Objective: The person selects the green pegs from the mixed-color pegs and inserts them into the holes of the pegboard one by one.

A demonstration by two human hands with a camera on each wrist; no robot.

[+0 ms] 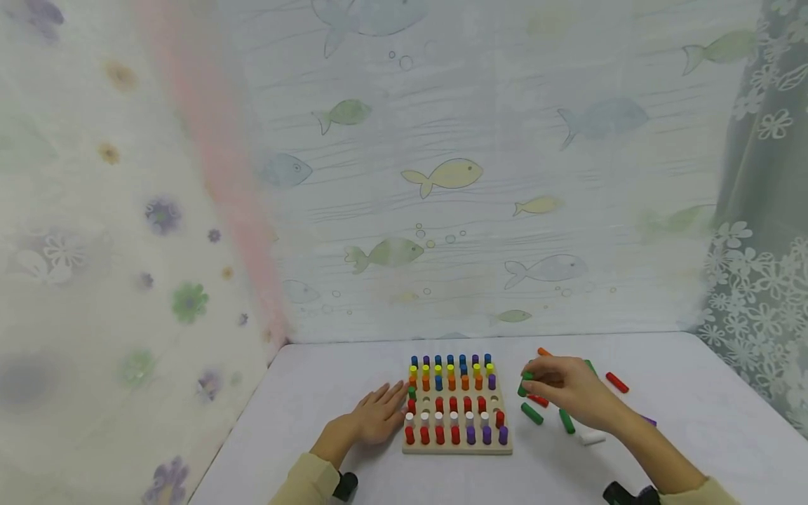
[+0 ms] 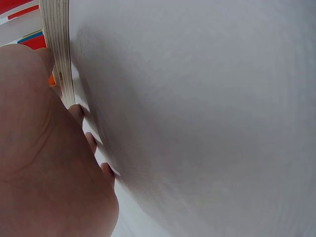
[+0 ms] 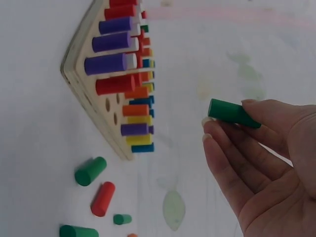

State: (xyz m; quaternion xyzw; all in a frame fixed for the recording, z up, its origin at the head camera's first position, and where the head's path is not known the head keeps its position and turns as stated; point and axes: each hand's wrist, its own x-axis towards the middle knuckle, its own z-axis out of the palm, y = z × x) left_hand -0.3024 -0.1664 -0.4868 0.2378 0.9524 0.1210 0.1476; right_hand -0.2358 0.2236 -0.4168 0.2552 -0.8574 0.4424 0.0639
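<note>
A wooden peg board (image 1: pixel 457 447) (image 3: pixel 81 84) stands on the white table, filled with rows of blue, yellow, orange, red, white and purple pegs, with several holes showing. My left hand (image 1: pixel 377 414) lies flat on the table, fingers straight, its fingertips (image 2: pixel 90 140) touching the board's left edge (image 2: pixel 58 49). My right hand (image 1: pixel 562 388) hovers just right of the board and pinches a green peg (image 1: pixel 524 383) (image 3: pixel 232 112) between thumb and fingers.
Loose pegs lie on the table right of the board: green ones (image 1: pixel 532 413) (image 3: pixel 90 171), red ones (image 1: pixel 616 382) (image 3: pixel 102 198), a white one (image 1: pixel 592 438) and an orange one (image 1: pixel 543 351). Patterned curtains close in the table at the back and both sides.
</note>
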